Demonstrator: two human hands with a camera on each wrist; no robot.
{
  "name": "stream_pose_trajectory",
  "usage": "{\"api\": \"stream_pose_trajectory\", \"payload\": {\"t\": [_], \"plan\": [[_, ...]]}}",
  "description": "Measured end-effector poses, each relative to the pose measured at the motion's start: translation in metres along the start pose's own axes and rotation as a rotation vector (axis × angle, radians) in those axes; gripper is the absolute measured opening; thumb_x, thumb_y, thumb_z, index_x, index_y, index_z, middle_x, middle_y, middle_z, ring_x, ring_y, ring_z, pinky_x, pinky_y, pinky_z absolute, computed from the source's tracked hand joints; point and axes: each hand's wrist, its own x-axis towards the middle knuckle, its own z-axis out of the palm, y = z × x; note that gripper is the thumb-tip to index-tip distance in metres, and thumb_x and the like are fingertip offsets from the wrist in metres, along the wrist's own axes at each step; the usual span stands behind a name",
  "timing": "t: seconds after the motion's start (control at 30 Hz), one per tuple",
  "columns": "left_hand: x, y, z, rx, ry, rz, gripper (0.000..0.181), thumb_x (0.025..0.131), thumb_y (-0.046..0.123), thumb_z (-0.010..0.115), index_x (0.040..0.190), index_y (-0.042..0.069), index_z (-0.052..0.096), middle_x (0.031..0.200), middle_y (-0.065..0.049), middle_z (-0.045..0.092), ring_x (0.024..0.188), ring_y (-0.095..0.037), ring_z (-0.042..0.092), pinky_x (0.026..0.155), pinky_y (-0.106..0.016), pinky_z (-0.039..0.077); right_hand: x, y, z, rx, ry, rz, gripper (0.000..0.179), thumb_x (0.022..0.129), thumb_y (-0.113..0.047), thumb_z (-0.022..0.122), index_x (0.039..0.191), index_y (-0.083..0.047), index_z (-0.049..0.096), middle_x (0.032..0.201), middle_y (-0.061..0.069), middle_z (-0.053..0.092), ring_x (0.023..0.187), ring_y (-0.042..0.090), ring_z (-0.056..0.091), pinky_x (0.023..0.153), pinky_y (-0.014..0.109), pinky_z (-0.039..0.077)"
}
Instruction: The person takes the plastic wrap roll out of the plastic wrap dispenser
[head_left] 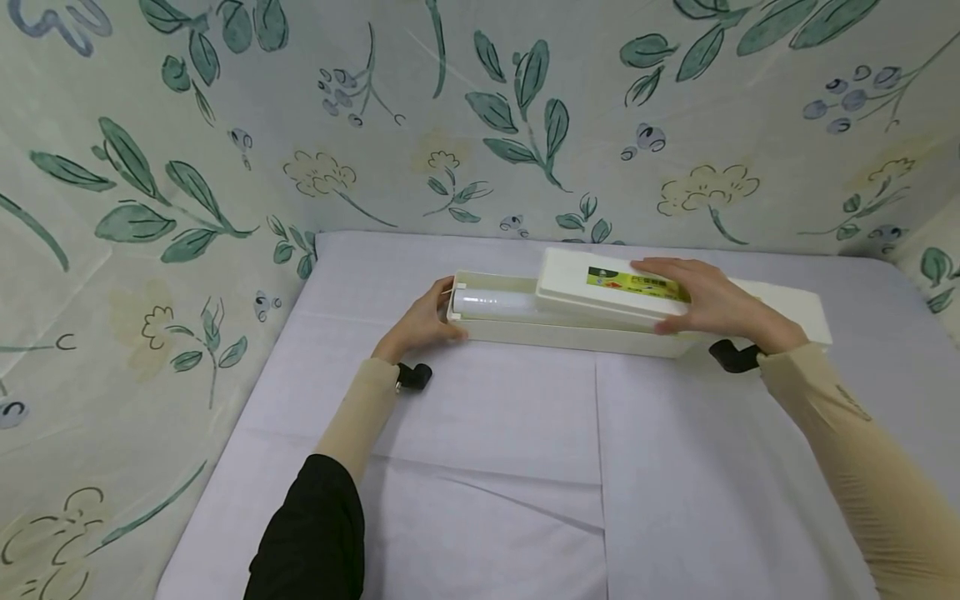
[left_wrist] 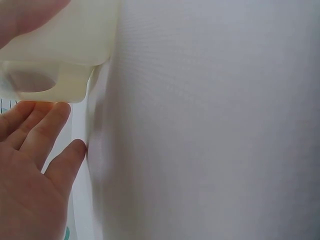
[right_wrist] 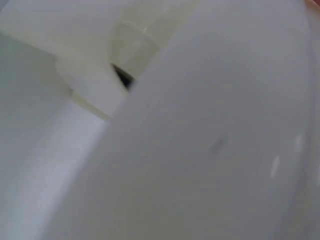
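Observation:
A long white plastic-wrap dispenser box (head_left: 570,335) lies on the table, with a shiny whitish roll (head_left: 495,302) inside its uncovered left part. My left hand (head_left: 429,321) grips the box's left end, thumb at the front and fingers round the far side. In the left wrist view, the fingers of the left hand (left_wrist: 37,140) reach under the box end (left_wrist: 60,45). My right hand (head_left: 712,300) holds the white lid (head_left: 573,279), which has a yellow-green label (head_left: 633,283) and sits tilted over the box. Close up, the lid (right_wrist: 210,130) fills much of the right wrist view.
Behind my right wrist, a flat white piece (head_left: 795,308) extends to the right. The table wears a pale creased cloth (head_left: 495,442). Floral fabric (head_left: 420,125) hangs along the back and left sides.

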Motion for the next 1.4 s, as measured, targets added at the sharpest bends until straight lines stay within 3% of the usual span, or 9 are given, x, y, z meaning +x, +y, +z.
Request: {"api": "stream_pose_trajectory", "payload": {"t": [1.4], "plan": [[-0.001,-0.002,0.0,-0.003,-0.002,-0.002,0.099,0.072,0.011,0.082,0.15,0.012,0.021,0.153,-0.011,0.029,0.141,-0.023,0.025,0.113,-0.046,0.012,-0.042,0.026,-0.005,0.04,0.047,0.118,0.098,0.066,-0.016,0.086,0.149,-0.015,0.033,0.146,0.026,0.033,0.125,0.049,0.031,0.092,0.069,0.025]]}}
